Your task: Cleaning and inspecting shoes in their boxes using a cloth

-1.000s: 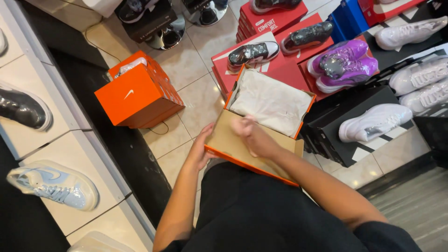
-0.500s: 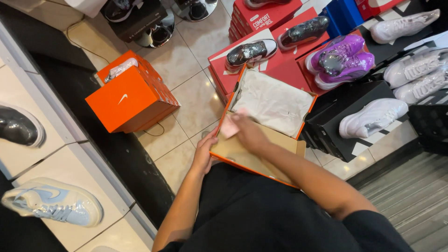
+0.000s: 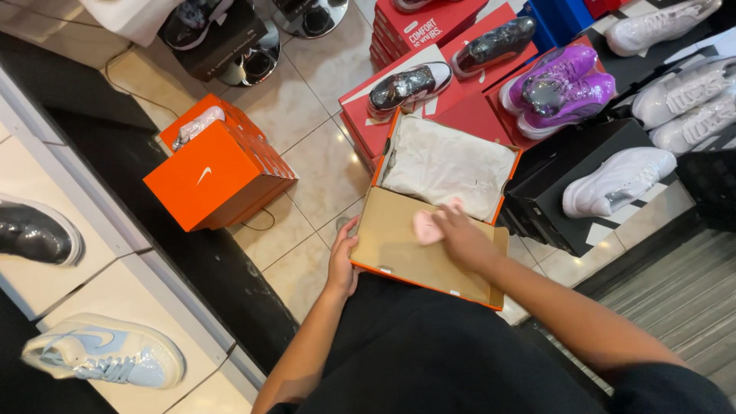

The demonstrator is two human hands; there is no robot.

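— What is sitting on the lap?

— An open shoebox (image 3: 429,257), orange outside and brown inside, is resting across the lap, its lid flap lying flat toward the person. White tissue paper (image 3: 448,165) is filling the far half.

— And the right hand?

— The right hand (image 3: 460,238) is lying inside the box on the brown flap, fingers curled over a small pink cloth (image 3: 425,228) and pressing it down. It is gripping the cloth.

— The left one?

— The left hand (image 3: 343,261) is clasping the box's left edge, thumb side up, fingers wrapped against the orange wall.

— What is lying around the box?

— Just beyond it, on the tiled floor (image 3: 307,153), red boxes (image 3: 468,107) are standing with a glittery dark shoe (image 3: 408,86) on one and another dark shoe (image 3: 494,44) on the next. To the right of those, a pair of purple shoes (image 3: 556,88) is sitting, and a black box (image 3: 579,172) is touching the shoebox's right side, with a white sneaker (image 3: 619,180) on it. More white sneakers (image 3: 690,100) are showing farther right.

— And to the left?

— A second orange box (image 3: 218,172) is standing apart on the tiles, tilted, its lid partly open. Nearer the left edge, a pale shelf (image 3: 92,268) is carrying a shiny black shoe (image 3: 34,230) and, below it, a light blue sneaker (image 3: 103,356).
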